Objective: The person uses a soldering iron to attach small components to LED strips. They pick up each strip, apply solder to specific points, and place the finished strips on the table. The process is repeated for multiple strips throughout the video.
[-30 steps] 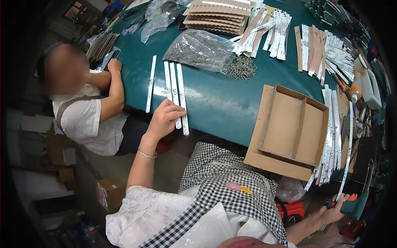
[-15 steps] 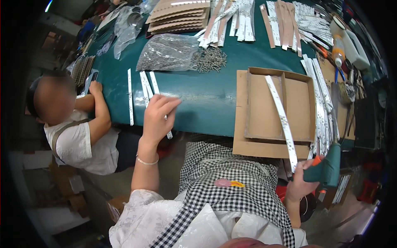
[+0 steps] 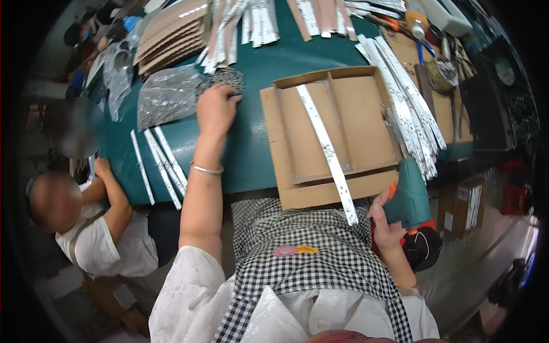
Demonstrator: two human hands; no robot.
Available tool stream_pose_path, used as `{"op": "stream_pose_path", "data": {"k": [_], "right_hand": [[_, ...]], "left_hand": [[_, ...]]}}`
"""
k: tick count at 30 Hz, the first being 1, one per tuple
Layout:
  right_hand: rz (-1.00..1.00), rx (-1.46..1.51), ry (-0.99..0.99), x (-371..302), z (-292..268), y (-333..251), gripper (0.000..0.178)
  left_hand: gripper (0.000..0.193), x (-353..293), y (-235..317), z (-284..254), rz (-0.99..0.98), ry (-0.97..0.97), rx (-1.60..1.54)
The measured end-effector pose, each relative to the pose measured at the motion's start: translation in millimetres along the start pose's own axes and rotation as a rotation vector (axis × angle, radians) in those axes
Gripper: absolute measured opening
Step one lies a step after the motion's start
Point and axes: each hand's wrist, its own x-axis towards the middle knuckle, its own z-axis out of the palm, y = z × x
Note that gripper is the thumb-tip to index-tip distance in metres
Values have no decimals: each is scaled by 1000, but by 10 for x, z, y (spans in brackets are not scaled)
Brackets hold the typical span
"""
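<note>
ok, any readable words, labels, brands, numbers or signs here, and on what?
None reads clearly.
White strip across the cardboard tray: dark marks, too small.
Yellow patch on the checked apron: lettering too small.
Labels on the carton at right: blurred.

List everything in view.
Table: one, green, centre.
Box: one, brown, on table.
Strip: one, white, across box.
Right strips: several, white, beside box.
Left strips: several, white, table's left.
Far strips: many, white and tan, top.
Bag: one, clear, on table.
Parts: many, grey, beside bag.
Cardboard stack: one, brown, upper left.
Bottle: one, orange, upper right.
Jug: one, white, beside bottle.
Tool: one, green, lower right.
Co-worker: one, white top, left.
Apron: one, black-and-white, worn.
Left hand: one, bare, by parts.
Right hand: one, bare, by tool.
</note>
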Motion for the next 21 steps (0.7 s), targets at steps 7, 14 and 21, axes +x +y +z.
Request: {"op": "stream_pose_path", "data": {"k": [7,14,21], "right_hand": [[-43,-15,-99,286,-26,-85,66],[23,89,-39,631,106,-293,64],[106,152,93,775,152,-458,25]], "left_hand": [[16,-2,135,-35,-51,-19,11],[15,-154,330,-11,-17,56,-225],[13,-323,716,-155,-96,-24,-569]]}}
